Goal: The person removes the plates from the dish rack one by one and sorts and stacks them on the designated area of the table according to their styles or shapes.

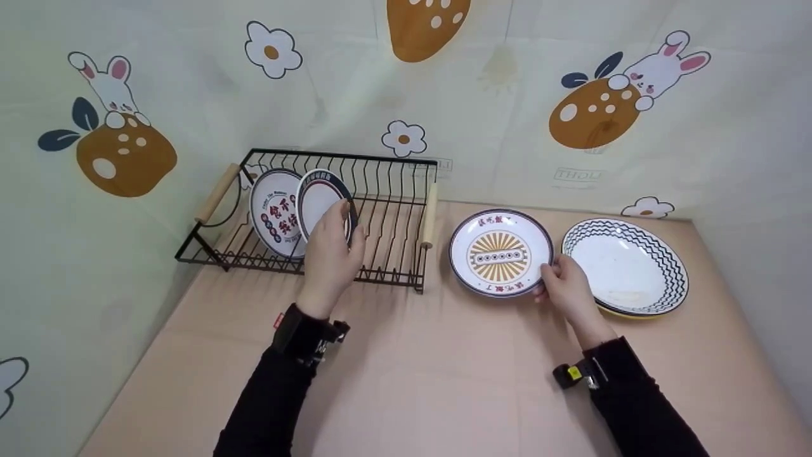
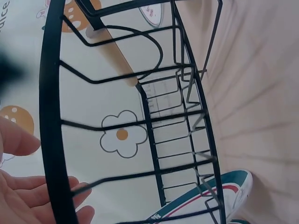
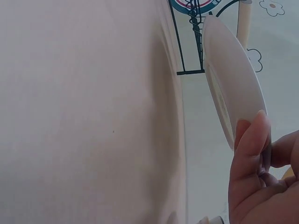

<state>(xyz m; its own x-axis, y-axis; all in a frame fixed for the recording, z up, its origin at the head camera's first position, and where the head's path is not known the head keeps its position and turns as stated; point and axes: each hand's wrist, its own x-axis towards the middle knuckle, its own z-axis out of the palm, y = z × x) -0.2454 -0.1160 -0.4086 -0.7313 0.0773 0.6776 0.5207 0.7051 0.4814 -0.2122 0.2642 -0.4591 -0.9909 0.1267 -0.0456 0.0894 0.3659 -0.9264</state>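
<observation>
My right hand (image 1: 569,289) pinches the right edge of a round white plate (image 1: 469,244), which has an orange sunburst and red characters. The right wrist view has this plate (image 3: 236,77) nearly edge-on, raised off the table, thumb and fingers on opposite faces. Over the black wire dish rack (image 1: 339,152) is my left hand (image 1: 333,260), overlapping a dark-banded plate (image 1: 316,206) that stands in it. Its fingers (image 2: 28,196) look loosely extended in the left wrist view, holding nothing. Another white plate (image 1: 274,212) with red characters leans in the rack farther left.
Right of the held plate, an oval white dish (image 1: 625,263) with black wavy lines sits with a yellow edge showing under it. The rack has wooden handles (image 1: 430,216) at both ends. A patterned curtain (image 1: 476,114) hangs behind the pinkish tabletop (image 1: 444,374).
</observation>
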